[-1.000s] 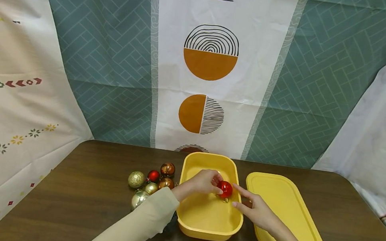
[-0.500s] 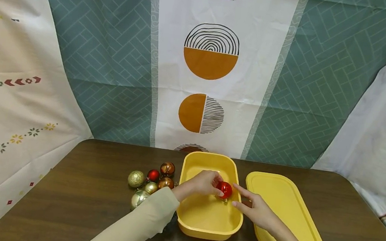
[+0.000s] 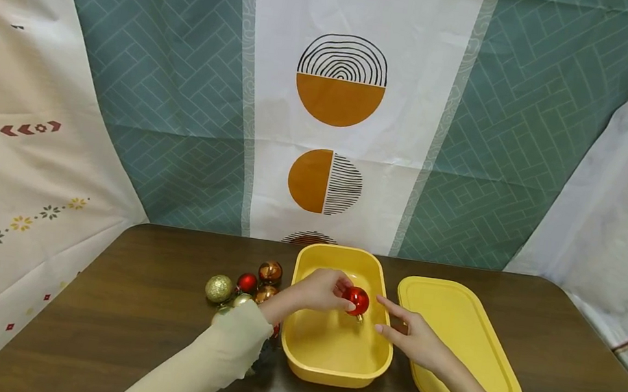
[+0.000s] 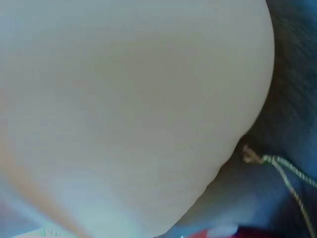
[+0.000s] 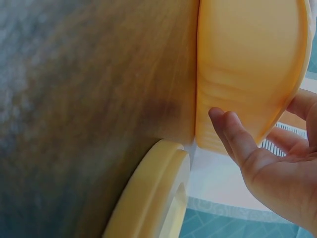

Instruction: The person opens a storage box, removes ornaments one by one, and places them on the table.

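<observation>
In the head view, my left hand (image 3: 326,290) pinches a shiny red Christmas bauble (image 3: 356,300) by its left side, over the yellow plastic container (image 3: 327,374). Its gold cap points down. My right hand (image 3: 416,339) is at the container's right rim, thumb and forefinger extended over it. In the right wrist view, the other fingers (image 5: 233,129) are outside the container wall (image 5: 242,59), fairly straight; contact is hard to tell. Sleeve fills most of the left wrist view, hiding the left hand, and a sliver of red shows at the bottom.
Left of the container lie several baubles, including a glittery gold one (image 3: 219,289), a small red one (image 3: 247,282) and a copper one (image 3: 270,272); my left arm partly hides the group. A yellow lid (image 3: 461,335) lies to the right. A gold cord (image 4: 287,171) rests on the dark table.
My left hand has drawn the red bauble slightly left and up, away from the right hand. My right hand has stayed by the rim. The head view has shifted a little.
</observation>
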A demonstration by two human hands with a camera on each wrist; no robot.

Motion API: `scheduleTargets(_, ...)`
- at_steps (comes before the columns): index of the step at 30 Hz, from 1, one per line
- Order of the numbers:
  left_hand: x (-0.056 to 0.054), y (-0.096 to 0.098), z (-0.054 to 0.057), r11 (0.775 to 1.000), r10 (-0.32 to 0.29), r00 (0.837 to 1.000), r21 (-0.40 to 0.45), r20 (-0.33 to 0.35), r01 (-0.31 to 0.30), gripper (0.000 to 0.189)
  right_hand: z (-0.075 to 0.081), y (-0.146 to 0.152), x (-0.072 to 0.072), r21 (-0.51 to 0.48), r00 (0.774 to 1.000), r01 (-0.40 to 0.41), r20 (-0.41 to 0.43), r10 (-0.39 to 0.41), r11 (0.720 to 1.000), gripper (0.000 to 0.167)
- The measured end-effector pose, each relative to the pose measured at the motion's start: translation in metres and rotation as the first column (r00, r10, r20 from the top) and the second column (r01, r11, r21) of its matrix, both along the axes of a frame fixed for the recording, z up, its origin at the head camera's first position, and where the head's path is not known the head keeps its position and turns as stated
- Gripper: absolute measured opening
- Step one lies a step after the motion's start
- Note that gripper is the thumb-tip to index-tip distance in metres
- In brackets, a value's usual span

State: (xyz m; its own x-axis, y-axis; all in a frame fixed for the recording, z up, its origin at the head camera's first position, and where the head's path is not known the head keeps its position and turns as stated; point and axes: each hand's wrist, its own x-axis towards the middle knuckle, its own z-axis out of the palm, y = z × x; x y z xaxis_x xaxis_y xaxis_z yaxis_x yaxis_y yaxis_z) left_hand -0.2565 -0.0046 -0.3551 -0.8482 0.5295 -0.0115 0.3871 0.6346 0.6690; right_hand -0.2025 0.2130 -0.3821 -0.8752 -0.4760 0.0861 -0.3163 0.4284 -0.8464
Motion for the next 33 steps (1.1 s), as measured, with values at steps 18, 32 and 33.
scheduleTargets(18,0.023,-0.09,0.036,0.973,0.166,0.986,0.164,-0.017,-0.162,0.041,0.001,-0.001,-0.001,-0.006,1.0,-0.012,0.006,0.012,1.0,0.06)
scheduleTargets(32,0.041,-0.171,0.03,0.947,0.284,0.958,0.168,-0.034,-0.275,0.044,-0.002,0.002,0.0,-0.041,0.999,-0.04,-0.001,0.04,0.998,0.06)
scheduleTargets(33,0.043,-0.176,0.03,0.946,0.289,0.956,0.165,-0.038,-0.279,0.044,-0.002,0.002,0.0,-0.043,0.999,-0.039,-0.001,0.039,0.998,0.06)
